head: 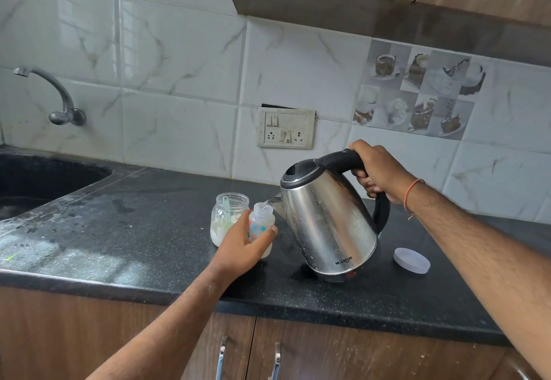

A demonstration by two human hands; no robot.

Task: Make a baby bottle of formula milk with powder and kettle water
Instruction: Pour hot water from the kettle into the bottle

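My right hand [377, 172] is wrapped tight round the black handle of the steel kettle [328, 224], fingers curled under and thumb over the top. The kettle is tipped toward nine o'clock, its base lifted on the right side, its lid down, and a thin stream of water [266, 203] runs from the spout into the open mouth of the baby bottle [261, 224]. My left hand [243, 250] grips that bottle from the near side, thumb lying across its front at three o'clock and fingers curled round the far side. The bottle stands upright on the black countertop [143, 230], touching the spout's tip or just under it. It is translucent with small coloured prints; pale content shows at its bottom below my hand, though I cannot tell how much.

Just beside the bottle at ten o'clock sits an open clear jar [229, 218], with white powder in its lower part and a green scoop [227, 212] leaning inside. At three o'clock from the kettle, well apart from the jar, a pale lid [411, 260] lies flat on the counter.

Near the kettle's base, the word MILTON reads in dark letters. An orange thread [413, 195] circles my right wrist.
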